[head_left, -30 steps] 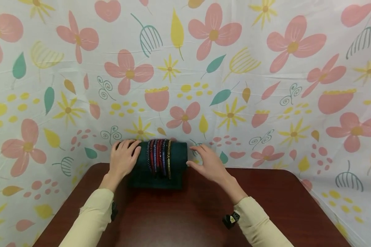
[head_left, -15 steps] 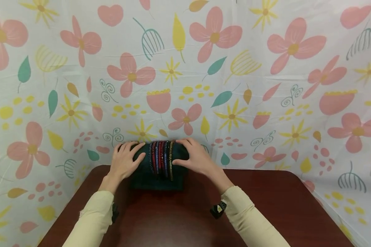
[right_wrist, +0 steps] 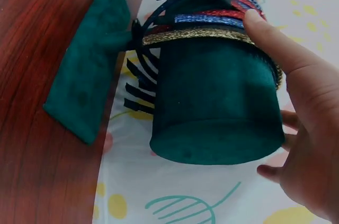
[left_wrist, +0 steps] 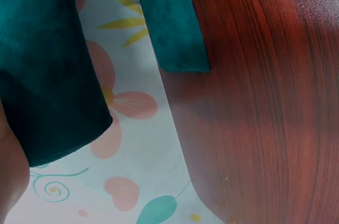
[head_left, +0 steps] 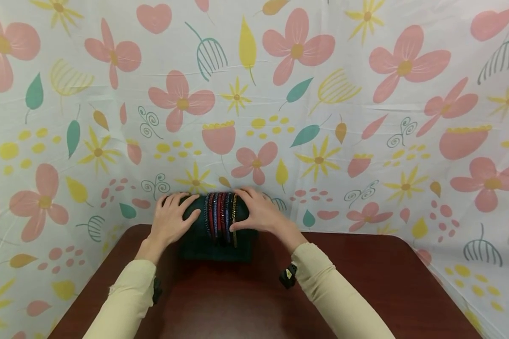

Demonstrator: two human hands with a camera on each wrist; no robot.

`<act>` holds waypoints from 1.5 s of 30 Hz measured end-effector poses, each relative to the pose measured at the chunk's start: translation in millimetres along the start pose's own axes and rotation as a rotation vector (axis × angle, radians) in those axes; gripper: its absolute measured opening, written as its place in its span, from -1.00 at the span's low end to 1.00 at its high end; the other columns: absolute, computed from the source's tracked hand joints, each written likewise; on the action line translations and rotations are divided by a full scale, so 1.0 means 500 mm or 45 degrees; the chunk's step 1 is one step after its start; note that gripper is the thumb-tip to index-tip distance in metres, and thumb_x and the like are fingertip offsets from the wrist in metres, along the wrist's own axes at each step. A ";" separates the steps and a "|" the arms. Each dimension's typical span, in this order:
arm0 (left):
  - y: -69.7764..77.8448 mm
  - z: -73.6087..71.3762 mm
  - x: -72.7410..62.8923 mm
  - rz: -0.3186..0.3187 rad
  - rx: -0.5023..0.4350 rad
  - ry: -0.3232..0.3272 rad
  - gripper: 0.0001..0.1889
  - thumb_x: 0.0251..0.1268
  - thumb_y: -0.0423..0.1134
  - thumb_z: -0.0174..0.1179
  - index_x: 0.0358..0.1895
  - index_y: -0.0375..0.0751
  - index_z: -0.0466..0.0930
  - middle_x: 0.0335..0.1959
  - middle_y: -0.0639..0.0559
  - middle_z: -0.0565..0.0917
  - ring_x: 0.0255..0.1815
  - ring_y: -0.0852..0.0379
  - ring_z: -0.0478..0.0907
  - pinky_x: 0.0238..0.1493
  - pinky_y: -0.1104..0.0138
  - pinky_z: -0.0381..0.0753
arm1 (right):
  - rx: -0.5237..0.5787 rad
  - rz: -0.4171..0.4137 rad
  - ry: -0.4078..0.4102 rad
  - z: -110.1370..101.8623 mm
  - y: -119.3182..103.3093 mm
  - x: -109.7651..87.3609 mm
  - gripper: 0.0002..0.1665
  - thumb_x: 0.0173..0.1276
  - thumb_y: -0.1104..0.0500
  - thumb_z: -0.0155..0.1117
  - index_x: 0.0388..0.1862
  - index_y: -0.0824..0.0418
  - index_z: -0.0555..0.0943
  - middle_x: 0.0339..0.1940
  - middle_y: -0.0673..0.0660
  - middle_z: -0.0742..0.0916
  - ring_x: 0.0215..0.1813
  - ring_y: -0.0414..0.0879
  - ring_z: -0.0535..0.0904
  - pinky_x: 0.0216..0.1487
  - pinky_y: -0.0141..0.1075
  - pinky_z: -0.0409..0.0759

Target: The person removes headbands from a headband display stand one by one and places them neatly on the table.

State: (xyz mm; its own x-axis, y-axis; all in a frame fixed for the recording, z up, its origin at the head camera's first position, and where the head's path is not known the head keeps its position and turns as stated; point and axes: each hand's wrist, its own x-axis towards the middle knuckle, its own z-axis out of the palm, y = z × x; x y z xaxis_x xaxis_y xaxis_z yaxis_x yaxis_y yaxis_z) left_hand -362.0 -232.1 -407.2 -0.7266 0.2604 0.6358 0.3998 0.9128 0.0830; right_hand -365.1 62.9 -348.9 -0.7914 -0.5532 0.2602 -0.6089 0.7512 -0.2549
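Observation:
A dark green, velvety bracelet stand (head_left: 216,253) has a thick horizontal roll (right_wrist: 217,91) above a flat base. Several glittery bracelets (head_left: 219,214) in blue, red, black and gold encircle the roll's middle, their dark tie ends hanging below in the right wrist view. My left hand (head_left: 169,221) grips the roll's left end, fingers bent over the top and thumb in front. My right hand (head_left: 260,214) reaches round the right part; its thumb and index finger pinch at the gold bracelet (right_wrist: 196,35) at the right of the row. Its other fingertips are partly hidden behind the roll.
The stand is at the back edge of a dark red-brown wooden table (head_left: 237,301). Close behind it hangs a white cloth (head_left: 348,56) printed with flowers and leaves. A small black device (head_left: 287,276) sits at my right wrist.
My right hand has come leftward from beside the roll's right end to the bracelets, closing thumb and index finger around the rightmost one. My left hand keeps its place on the roll.

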 end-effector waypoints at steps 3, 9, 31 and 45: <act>0.004 -0.001 0.002 -0.009 -0.002 -0.023 -0.46 0.42 0.23 0.01 0.37 0.16 0.46 0.30 -0.10 0.50 0.33 -0.13 0.37 0.44 -0.15 0.12 | -0.049 0.004 -0.044 0.006 0.003 0.005 0.35 -0.01 -0.46 0.45 0.64 -0.04 0.04 0.61 0.12 0.20 0.58 0.13 0.14 0.51 0.22 0.13; 0.010 0.002 0.005 -0.020 -0.011 -0.041 -0.46 0.42 0.24 0.00 0.38 0.18 0.44 0.31 -0.10 0.49 0.34 -0.14 0.36 0.44 -0.16 0.10 | -0.079 0.044 -0.046 0.011 0.006 0.007 0.34 -0.06 -0.46 0.48 0.61 -0.01 0.11 0.62 0.09 0.20 0.59 0.10 0.14 0.51 0.21 0.14; 0.007 -0.003 0.004 -0.016 -0.029 -0.003 -0.48 0.41 0.19 0.07 0.35 0.14 0.48 0.29 -0.11 0.51 0.33 -0.14 0.37 0.42 -0.17 0.12 | -0.025 0.027 0.042 0.006 0.032 -0.009 0.24 -0.09 -0.45 0.51 0.51 0.02 0.25 0.45 0.02 0.44 0.46 0.01 0.35 0.46 0.16 0.27; 0.003 -0.004 0.003 -0.043 -0.001 -0.036 -0.47 0.41 0.21 0.04 0.36 0.15 0.46 0.30 -0.11 0.50 0.35 -0.14 0.35 0.45 -0.15 0.08 | 0.013 0.017 0.108 0.005 0.062 -0.040 0.27 -0.11 -0.41 0.54 0.50 0.11 0.27 0.42 0.05 0.47 0.40 0.00 0.42 0.45 0.13 0.30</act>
State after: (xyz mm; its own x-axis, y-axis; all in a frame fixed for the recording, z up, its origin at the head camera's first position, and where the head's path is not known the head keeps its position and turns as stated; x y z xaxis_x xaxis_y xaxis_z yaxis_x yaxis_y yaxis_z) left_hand -361.5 -231.2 -404.9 -0.7553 0.2379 0.6106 0.3751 0.9210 0.1051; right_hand -368.5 96.3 -364.5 -0.7924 -0.5099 0.3348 -0.5989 0.7546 -0.2682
